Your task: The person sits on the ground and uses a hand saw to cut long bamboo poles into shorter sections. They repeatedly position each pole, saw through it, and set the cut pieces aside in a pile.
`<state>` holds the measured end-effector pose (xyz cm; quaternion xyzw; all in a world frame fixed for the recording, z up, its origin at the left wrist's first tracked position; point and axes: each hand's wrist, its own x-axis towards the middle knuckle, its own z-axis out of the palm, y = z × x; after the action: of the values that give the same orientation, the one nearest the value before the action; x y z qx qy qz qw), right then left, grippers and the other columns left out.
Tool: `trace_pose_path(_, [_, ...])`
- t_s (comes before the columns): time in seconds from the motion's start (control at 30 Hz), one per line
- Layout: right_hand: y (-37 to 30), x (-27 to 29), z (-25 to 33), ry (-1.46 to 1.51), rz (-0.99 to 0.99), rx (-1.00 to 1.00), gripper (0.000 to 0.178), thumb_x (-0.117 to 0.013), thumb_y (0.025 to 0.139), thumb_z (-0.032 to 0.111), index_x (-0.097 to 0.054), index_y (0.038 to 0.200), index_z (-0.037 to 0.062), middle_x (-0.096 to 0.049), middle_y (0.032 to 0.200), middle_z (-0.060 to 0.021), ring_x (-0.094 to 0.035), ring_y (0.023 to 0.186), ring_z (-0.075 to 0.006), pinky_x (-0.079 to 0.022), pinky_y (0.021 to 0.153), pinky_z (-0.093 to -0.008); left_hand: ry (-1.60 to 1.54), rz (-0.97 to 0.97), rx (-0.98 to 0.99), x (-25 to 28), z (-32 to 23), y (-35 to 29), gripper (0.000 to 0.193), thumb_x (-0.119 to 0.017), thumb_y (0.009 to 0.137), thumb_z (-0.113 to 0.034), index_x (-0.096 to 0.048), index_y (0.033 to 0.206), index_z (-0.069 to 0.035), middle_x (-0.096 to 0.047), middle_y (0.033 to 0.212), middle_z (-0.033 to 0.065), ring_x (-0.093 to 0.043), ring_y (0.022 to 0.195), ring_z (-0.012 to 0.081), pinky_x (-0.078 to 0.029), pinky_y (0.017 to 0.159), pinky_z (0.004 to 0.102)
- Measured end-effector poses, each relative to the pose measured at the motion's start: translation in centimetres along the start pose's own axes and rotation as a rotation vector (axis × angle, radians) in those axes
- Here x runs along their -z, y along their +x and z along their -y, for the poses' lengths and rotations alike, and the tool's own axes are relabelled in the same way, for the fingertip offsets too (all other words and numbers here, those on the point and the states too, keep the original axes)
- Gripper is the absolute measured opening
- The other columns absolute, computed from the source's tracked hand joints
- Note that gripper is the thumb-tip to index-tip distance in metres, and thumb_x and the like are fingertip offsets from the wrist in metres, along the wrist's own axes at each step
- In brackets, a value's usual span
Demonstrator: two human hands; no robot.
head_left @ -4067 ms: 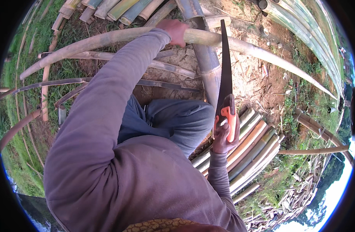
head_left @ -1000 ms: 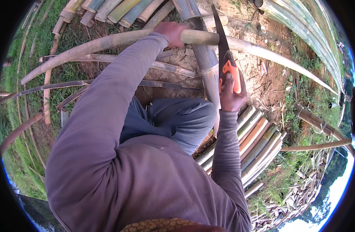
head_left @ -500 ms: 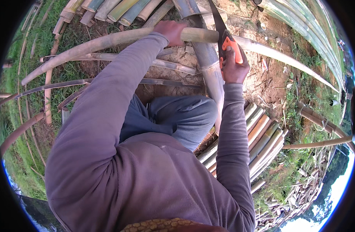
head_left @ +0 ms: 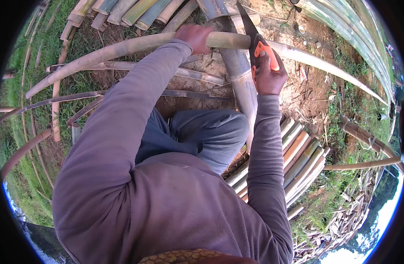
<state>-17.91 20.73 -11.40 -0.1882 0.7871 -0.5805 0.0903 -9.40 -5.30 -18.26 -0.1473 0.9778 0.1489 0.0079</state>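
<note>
My left hand is closed around a long bamboo pole that runs across from the left. The pole lies over a thicker bamboo log in front of my knees. In my right hand is the orange handle of a hand saw, its dark blade pointing away from me. The blade stands against the pole just right of the log, where the pole's far part continues to the right. Whether the blade is in a cut cannot be made out.
Cut bamboo lengths lie at the far left. Another stack of cut bamboo sits beside my right arm. Long green poles fill the far right. Split strips lie before my legs, and a heap of offcuts is at the lower right.
My right hand and the saw have shifted slightly right, and the blade's tip now leans more to the left. My left hand keeps its hold on the bamboo pole.
</note>
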Motion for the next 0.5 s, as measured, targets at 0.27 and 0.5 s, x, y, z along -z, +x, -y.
trace_pose_path(0.27, [-23.7,9.5,-0.7,0.079,-0.05,-0.127,0.073,-0.066,0.107,0.04,-0.045,0.149,-0.0159,-0.058,0.145,-0.0272,-0.067,0.126,-0.0338,-0.064,0.098,-0.0439,0.015,0.062,0.021,-0.1,1.0,-0.1,0.063,-0.088,0.078,-0.04,-0.067,0.132,-0.016,-0.079,0.103,0.0153,-0.077,0.1,0.0351,-0.061,0.091,0.0507])
trace_pose_path(0.5, [-2.8,0.5,-0.8,-0.019,-0.061,-0.006,0.038,-0.069,0.105,0.021,-0.069,0.133,-0.005,-0.075,0.101,-0.0092,-0.065,0.078,-0.01,-0.054,0.069,-0.0263,0.013,0.017,0.002,-0.1,-0.6,-0.1,0.052,-0.085,0.079,-0.035,-0.068,0.123,-0.014,-0.078,0.102,0.0135,-0.075,0.097,0.0358,-0.06,0.086,0.0494])
